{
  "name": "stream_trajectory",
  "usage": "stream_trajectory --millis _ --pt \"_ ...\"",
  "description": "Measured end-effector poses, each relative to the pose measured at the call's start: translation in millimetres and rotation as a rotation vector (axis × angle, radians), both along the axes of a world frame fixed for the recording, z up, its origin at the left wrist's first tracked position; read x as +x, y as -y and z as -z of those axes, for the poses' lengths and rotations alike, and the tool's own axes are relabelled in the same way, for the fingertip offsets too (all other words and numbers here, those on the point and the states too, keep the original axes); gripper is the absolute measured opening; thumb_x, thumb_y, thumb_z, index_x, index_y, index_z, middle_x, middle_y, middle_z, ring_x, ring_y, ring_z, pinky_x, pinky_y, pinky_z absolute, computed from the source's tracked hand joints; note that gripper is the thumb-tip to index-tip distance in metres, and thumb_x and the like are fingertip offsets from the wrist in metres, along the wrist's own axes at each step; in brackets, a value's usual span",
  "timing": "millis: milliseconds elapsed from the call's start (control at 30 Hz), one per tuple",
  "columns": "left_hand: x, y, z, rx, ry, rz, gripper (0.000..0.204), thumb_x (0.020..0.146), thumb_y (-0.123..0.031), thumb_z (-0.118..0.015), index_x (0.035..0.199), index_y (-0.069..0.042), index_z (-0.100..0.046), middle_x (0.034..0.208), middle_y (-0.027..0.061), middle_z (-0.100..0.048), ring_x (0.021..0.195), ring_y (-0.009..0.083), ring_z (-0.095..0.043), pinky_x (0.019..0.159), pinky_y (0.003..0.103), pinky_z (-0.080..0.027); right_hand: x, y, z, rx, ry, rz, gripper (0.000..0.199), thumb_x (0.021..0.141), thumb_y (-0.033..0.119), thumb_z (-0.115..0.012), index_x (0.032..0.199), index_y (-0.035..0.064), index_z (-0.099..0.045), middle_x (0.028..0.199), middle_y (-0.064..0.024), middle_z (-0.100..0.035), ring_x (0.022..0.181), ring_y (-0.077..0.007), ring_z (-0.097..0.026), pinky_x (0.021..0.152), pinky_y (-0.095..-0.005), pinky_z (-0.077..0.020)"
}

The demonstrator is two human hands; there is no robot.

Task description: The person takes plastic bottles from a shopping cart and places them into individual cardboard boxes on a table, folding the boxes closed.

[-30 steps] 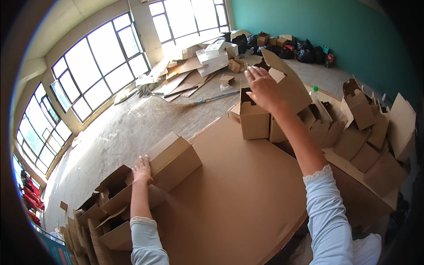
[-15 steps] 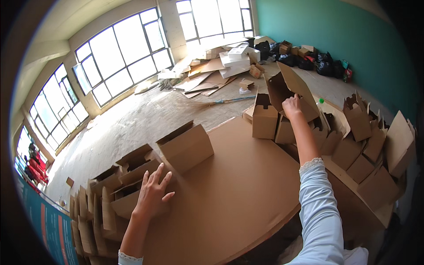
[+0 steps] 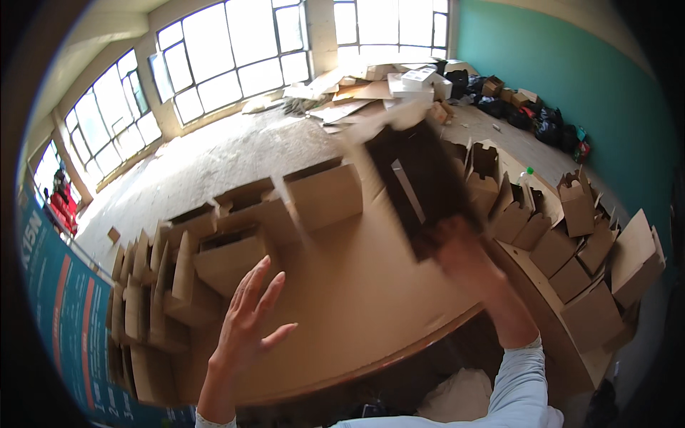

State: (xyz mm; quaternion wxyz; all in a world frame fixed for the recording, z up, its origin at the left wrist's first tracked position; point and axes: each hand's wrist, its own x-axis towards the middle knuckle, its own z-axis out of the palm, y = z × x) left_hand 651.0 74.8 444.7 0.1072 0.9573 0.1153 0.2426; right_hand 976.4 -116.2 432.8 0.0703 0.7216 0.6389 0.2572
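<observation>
we see our right hand, blurred with motion, gripping the bottom end of a cardboard box and holding it tilted in the air above the far right part of the table; its open inside shows dark, its outside plain brown. how tightly the fingers wrap it we cannot tell through the blur. our left hand hangs over the near left of the table, palm down, fingers spread wide, holding nothing.

the table top is a flat, matt brown sheet with a rounded wooden edge. on its left stand folded boxes of the same corrugated brown, flaps up, their edges crisp and angular; 1 larger box sits apart toward the middle. on the right a second heap of boxes slopes down beside the table.

half a second ago our right hand reached down among the boxes at the far right; now it has lifted 1 clear. our left hand has drawn nearer to us.

at the far left a teal banner with orange bands hangs along the edge. flattened cardboard sheets lie on the dusty floor under the windows.
</observation>
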Motion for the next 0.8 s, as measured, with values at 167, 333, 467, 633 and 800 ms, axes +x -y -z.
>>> stream_trajectory --millis 167,333,467,633,800 --pt "-44.0 28.2 -7.6 0.142 -0.263 0.049 0.087 0.065 -0.021 -0.083 0.142 -0.013 -0.043 0.149 0.015 -0.038 0.14 0.0302 -0.035 0.114 0.051 -0.029 -106.7 -19.7 46.0 -0.214 -0.082 -0.559 0.032 0.077 0.014 -0.059 0.109 0.018 -0.064 0.102 0.0013 -0.059 0.101 -0.0183 -0.056 0.095 -0.033 -0.0423" --pt "-151.8 20.2 72.5 0.113 -0.244 -0.066 0.019 0.073 -0.009 -0.066 0.091 -0.003 -0.064 0.086 0.0087 -0.066 0.091 0.0255 -0.063 0.092 0.041 -0.048 -198.5 -59.3 68.9 -0.262 -0.327 -0.815 0.06 0.075 0.019 -0.07 0.132 0.0104 -0.052 0.112 -0.0049 -0.057 0.115 -0.0199 -0.051 0.104 -0.0339 -0.0387" --pt "-190.3 18.9 89.2 0.122 -0.306 -0.137 0.007 0.071 -0.007 -0.061 0.078 -0.005 -0.061 0.072 0.0062 -0.061 0.077 0.0238 -0.061 0.075 0.036 -0.05 -235.9 -105.1 112.6 -0.238 -0.251 -0.871 0.07 0.08 0.015 -0.064 0.145 0.0086 -0.039 0.109 -0.0078 -0.054 0.114 -0.0231 -0.05 0.105 -0.0362 -0.0363" --pt "-207.6 24.2 97.7 0.117 -0.397 -0.236 0.002 0.074 -0.007 -0.059 0.076 -0.006 -0.059 0.073 0.0074 -0.06 0.076 0.024 -0.061 0.067 0.035 -0.05 -269.6 -133.3 93.3 -0.351 -0.522 -0.935 0.068 0.082 0.008 -0.058 0.147 0.009 -0.036 0.114 -0.0118 -0.053 0.115 -0.0276 -0.049 0.102 -0.038 -0.0407" --pt "-211.7 17.5 106.8 0.11 -0.398 -0.298 0.008 0.074 -0.005 -0.061 0.082 -0.006 -0.059 0.076 0.0072 -0.059 0.079 0.0221 -0.061 0.068 0.033 -0.05 -248.9 -136.8 93.9 -0.348 -0.807 -0.891 0.064 0.076 -0.004 -0.057 0.138 0.0051 -0.046 0.119 -0.0154 -0.054 0.117 -0.0339 -0.05 0.097 -0.0408 -0.0457"
